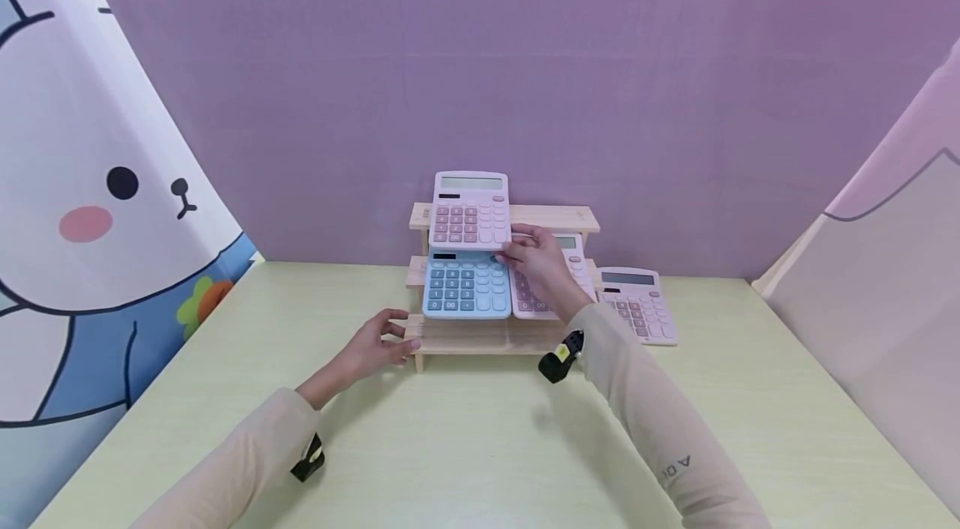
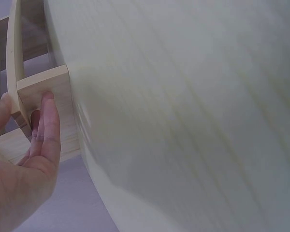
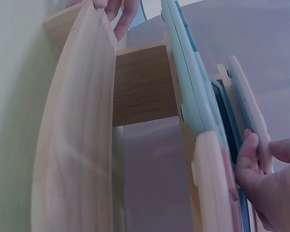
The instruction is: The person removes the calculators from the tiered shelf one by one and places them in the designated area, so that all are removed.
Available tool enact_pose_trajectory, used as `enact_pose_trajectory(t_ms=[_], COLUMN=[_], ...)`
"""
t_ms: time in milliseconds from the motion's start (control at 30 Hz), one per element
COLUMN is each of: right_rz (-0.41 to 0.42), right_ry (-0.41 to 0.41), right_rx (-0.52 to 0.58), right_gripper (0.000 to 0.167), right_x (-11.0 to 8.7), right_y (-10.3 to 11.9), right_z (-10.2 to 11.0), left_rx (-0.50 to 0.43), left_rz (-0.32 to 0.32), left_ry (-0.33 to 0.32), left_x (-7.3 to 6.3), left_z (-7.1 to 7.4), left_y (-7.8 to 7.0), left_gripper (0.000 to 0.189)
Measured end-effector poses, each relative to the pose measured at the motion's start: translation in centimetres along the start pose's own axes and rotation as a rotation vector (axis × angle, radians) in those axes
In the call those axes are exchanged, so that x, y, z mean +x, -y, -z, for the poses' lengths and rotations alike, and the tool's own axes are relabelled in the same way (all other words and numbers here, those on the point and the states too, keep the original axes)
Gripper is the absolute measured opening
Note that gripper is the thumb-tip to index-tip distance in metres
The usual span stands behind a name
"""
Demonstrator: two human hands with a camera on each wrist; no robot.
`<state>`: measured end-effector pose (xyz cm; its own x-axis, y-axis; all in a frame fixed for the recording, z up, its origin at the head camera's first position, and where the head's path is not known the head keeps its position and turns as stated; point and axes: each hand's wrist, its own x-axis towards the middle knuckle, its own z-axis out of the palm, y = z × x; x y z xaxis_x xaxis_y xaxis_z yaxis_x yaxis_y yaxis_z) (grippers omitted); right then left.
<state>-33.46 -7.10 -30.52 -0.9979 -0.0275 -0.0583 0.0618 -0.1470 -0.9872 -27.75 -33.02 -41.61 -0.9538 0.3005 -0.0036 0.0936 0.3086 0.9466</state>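
A pink calculator (image 1: 469, 211) leans on the top step of a three-step wooden rack (image 1: 487, 336). My right hand (image 1: 542, 264) pinches its lower right corner; in the right wrist view, thumb and fingers lie on either side of the pink calculator (image 3: 251, 108). On the middle step stand a blue calculator (image 1: 467, 287) and, to its right, another pink calculator (image 1: 581, 262), partly hidden behind my right hand. My left hand (image 1: 377, 344) holds the left end of the bottom step. In the left wrist view, its fingers reach round the rack's leg (image 2: 65, 104).
A further pink calculator (image 1: 652, 312) lies right of the rack on the pale table (image 1: 465, 446). Behind stands a purple backdrop (image 1: 525, 79). A cloth with a cartoon animal (image 1: 112, 137) hangs on the left, and another light cloth (image 1: 900, 304) on the right.
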Motion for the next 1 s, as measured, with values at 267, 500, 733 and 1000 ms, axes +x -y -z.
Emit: enact_pose_trajectory(t_ms=[267, 500, 733, 1000], right_rz=[-0.010, -0.018, -0.019, -0.020], right_ry=[-0.039, -0.046, -0.034, -0.019], right_rx=[0.045, 0.085, 0.137, 0.154], right_gripper=[0.042, 0.042, 0.044, 0.046], right_x=[-0.18, -0.13, -0.12, -0.22], right_y=[0.00, -0.10, -0.09, 0.02], right_z=[-0.41, -0.39, -0.20, 0.11], left_rx=[0.004, 0.010, 0.006, 0.005], left_rz=[0.003, -0.009, -0.002, -0.001], left_ry=[0.000, 0.007, 0.005, 0.005], left_x=[0.03, -0.10, -0.10, -0.09], left_z=[-0.02, -0.05, -0.03, -0.01], left_y=[0.00, -0.26, -0.37, -0.33], left_gripper=[0.061, 0.062, 0.062, 0.062])
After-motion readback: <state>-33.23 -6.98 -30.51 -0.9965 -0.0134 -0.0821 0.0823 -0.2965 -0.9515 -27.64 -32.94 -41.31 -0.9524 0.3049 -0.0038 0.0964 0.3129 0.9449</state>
